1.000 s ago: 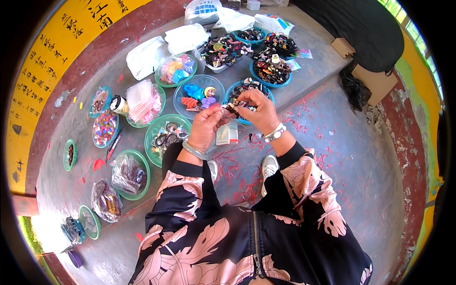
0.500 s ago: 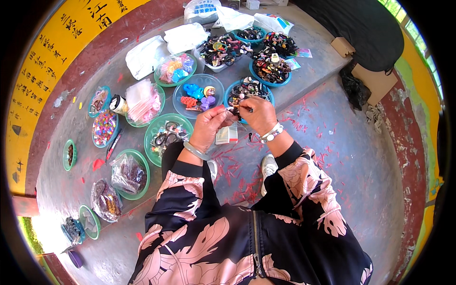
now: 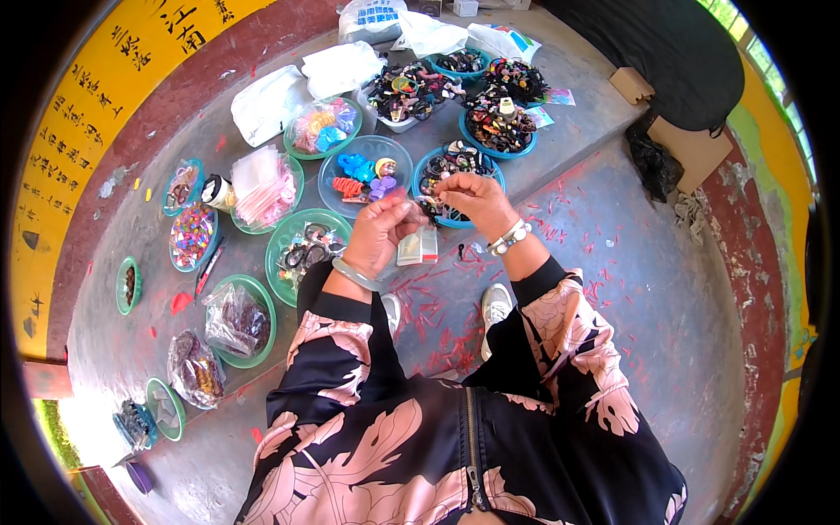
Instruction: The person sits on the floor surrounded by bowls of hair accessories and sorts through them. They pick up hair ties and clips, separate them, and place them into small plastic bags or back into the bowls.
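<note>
Both hands sit slightly lower than before. The left hand (image 3: 378,232) and right hand (image 3: 472,199) pinch a small clear packet (image 3: 418,208) between them, its long axis running left-right, above the blue bowl (image 3: 437,162).

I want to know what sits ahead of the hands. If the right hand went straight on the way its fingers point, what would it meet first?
Probably the left hand, which its fingers face; depth is unclear. The right hand pinches something small.
</note>
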A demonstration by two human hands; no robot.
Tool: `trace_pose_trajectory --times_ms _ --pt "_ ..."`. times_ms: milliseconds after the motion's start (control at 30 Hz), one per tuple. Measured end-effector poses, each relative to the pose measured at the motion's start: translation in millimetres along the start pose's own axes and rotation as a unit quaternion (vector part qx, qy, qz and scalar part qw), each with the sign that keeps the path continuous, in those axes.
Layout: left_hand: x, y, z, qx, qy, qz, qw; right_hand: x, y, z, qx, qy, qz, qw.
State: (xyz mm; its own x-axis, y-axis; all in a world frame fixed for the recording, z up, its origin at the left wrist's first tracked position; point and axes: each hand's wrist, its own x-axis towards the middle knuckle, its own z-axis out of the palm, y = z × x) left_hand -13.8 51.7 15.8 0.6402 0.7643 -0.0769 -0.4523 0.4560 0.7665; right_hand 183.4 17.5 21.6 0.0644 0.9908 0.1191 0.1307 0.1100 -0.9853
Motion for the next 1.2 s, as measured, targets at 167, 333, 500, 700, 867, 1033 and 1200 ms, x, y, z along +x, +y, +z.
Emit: trace_pose_trajectory --times_ms 167,333,500,700,867,1033,1200 --pt "-4.6 3.9 -4.9 -0.067 -0.034 -0.029 0.997 -7.3 -19.0 -1.5 0.172 -0.165 0.101 0.966" --pt "-3.9 5.0 -3.0 -0.058 -0.027 -0.023 0.998 -10.1 -24.9 -1.4 0.190 -0.162 0.168 0.954" --pt "-6.0 6.2 -1.2 -0.055 -0.033 -0.018 0.998 -9.1 -18.9 -10.4 0.185 -0.190 0.194 0.944" --pt "-4.1 3.4 -9.2 -0.061 -0.059 -0.024 0.996 -10.6 -20.7 -10.5 0.188 -0.190 0.180 0.947" --pt "-6.4 7.4 -3.6 -0.065 -0.065 -0.012 0.996 -13.0 -27.8 -13.6 0.173 -0.190 0.200 0.946" --pt "-5.7 7.4 -5.1 -0.058 -0.068 -0.006 0.996 -12.4 -25.7 -13.8 0.172 -0.225 0.180 0.942" --pt "-7.8 8.7 0.9 -0.071 -0.076 0.003 0.995 -12.1 -24.1 -15.1 0.172 -0.243 0.172 0.939"
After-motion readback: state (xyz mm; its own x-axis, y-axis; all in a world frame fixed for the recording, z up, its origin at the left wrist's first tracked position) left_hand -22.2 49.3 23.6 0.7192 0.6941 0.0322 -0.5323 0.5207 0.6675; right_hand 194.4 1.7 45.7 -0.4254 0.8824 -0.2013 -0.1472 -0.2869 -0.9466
